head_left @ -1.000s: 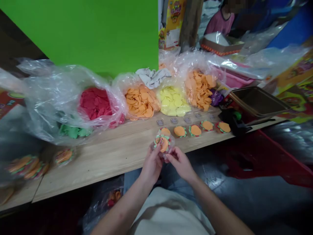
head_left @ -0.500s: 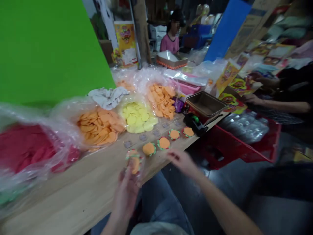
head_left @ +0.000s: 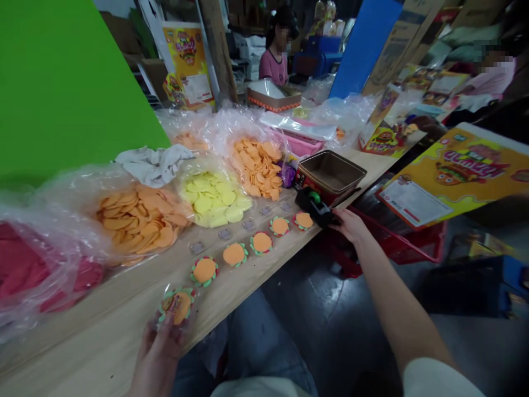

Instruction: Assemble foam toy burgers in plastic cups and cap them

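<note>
My left hand (head_left: 159,344) is closed on a gummy burger (head_left: 181,307) in a clear wrapper with a printed label, low over the table's front edge. Its top is orange, with green and red frills round it. My right hand (head_left: 348,223) reaches to the front end of a black tape dispenser (head_left: 316,207) with a green core. Its fingertips are closed at that end; any tape between them is too small to see. Between the hands, a slanting row of several unwrapped gummy burgers (head_left: 234,254) lies on the wooden table (head_left: 82,342).
Behind the burger row lie small clear plastic pieces (head_left: 225,234). Open bags hold orange discs (head_left: 142,220), yellow discs (head_left: 215,196) and red pieces (head_left: 37,264). A brown tin (head_left: 333,173) stands behind the dispenser. A red crate (head_left: 433,245) and a yellow printed box (head_left: 467,171) are at right.
My right hand has moved right to the tape dispenser. My left hand has moved left and nearer with the wrapped burger, uncovering another burger in the row. A yellow box has come up at right.
</note>
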{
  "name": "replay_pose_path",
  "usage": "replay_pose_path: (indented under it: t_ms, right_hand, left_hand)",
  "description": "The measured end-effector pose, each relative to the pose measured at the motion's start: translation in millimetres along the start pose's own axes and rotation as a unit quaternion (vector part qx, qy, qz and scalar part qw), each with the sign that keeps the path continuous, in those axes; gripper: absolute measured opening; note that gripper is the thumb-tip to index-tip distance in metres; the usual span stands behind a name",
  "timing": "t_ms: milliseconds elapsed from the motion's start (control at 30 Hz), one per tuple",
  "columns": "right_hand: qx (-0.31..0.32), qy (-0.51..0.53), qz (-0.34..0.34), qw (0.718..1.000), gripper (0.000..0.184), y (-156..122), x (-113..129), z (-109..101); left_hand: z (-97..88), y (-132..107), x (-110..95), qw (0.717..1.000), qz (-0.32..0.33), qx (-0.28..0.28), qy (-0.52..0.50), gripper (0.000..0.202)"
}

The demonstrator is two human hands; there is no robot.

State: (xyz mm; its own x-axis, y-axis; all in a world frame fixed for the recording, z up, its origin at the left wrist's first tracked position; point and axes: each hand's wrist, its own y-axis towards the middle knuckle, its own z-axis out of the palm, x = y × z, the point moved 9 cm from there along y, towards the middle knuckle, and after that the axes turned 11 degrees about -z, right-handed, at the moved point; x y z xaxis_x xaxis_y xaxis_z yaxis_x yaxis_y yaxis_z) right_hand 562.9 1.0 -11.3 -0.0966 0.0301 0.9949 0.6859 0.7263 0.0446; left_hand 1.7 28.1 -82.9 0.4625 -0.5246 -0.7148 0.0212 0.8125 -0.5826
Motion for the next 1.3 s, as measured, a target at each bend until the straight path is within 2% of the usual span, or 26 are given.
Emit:
replay_pose_path:
  t_ms: [133, 267, 333, 400, 467, 500, 567, 633, 700, 767, 933, 1033, 1100, 1167, 1233, 1300]
  right_hand:
    - [-0.06, 0.014, -0.044, 0.997, 0.021, -16, -10, -10]
    - [-0.122, -0.032, -0.071, 0.99, 0.021, -38, -11, -11]
    - [-0.132, -0.061, -0.077, 0.986, 0.024, -58, -8, 0]
    - [-0.135, -0.086, -0.099, 0.982, 0.028, -85, 1, 22]
    - [-0.126, -0.107, -0.159, 0.973, 0.029, -124, 22, 56]
    - [-0.069, -0.108, -0.185, 0.974, 0.029, -146, 33, 86]
    - [0.142, -0.081, -0.16, 0.974, 0.029, -196, 43, 165]
    - [0.286, -0.039, -0.16, 0.944, 0.039, -251, 61, 229]
    - [0.355, -0.004, -0.18, 0.917, 0.057, -288, 80, 272]
    - [0.38, 0.01, -0.197, 0.904, 0.064, -304, 90, 296]
    - [0.393, -0.008, -0.199, 0.898, 0.064, -312, 88, 315]
    - [0.416, -0.003, -0.156, 0.896, 0.066, -315, 79, 324]
    - [0.458, 0.02, -0.113, 0.882, 0.066, -320, 71, 332]
    - [0.471, 0.01, -0.119, 0.874, 0.067, -319, 66, 332]
    - [0.397, -0.074, -0.199, 0.893, 0.057, -309, 68, 318]
    - [0.301, -0.173, -0.295, 0.89, 0.033, -310, 77, 302]
  left_hand:
    - [4.9, 3, 0, 0.999, -0.013, 0.029, -0.021, 0.03]
    - [17.3, -7, -6, 0.998, -0.005, 0.056, -0.028, 0.036]
    - [26.0, -17, -11, 0.996, 0.004, 0.08, -0.041, 0.038]
    - [34.2, -27, -19, 0.992, 0.009, 0.108, -0.06, 0.039]
    - [40.0, -34, -27, 0.989, 0.013, 0.131, -0.073, 0.038]
    - [42.4, -38, -31, 0.986, 0.018, 0.143, -0.078, 0.037]
    - [46.4, -45, -38, 0.982, 0.029, 0.168, -0.081, 0.035]
    - [48.0, -53, -42, 0.978, 0.04, 0.189, -0.076, 0.033]
    - [44.3, -61, -45, 0.977, 0.049, 0.194, -0.072, 0.032]
    - [36.4, -66, -48, 0.977, 0.058, 0.192, -0.073, 0.034]
    - [13.2, -72, -54, 0.977, 0.077, 0.182, -0.08, 0.035]
    - [2.7, -74, -56, 0.981, 0.083, 0.16, -0.075, 0.036]
    - [-0.5, -76, -56, 0.981, 0.085, 0.155, -0.076, 0.037]
    - [-2.7, -76, -58, 0.98, 0.089, 0.155, -0.093, 0.035]
    - [-8.0, -74, -61, 0.977, 0.097, 0.144, -0.12, 0.032]
    - [-16.4, -72, -64, 0.977, 0.112, 0.12, -0.139, 0.031]
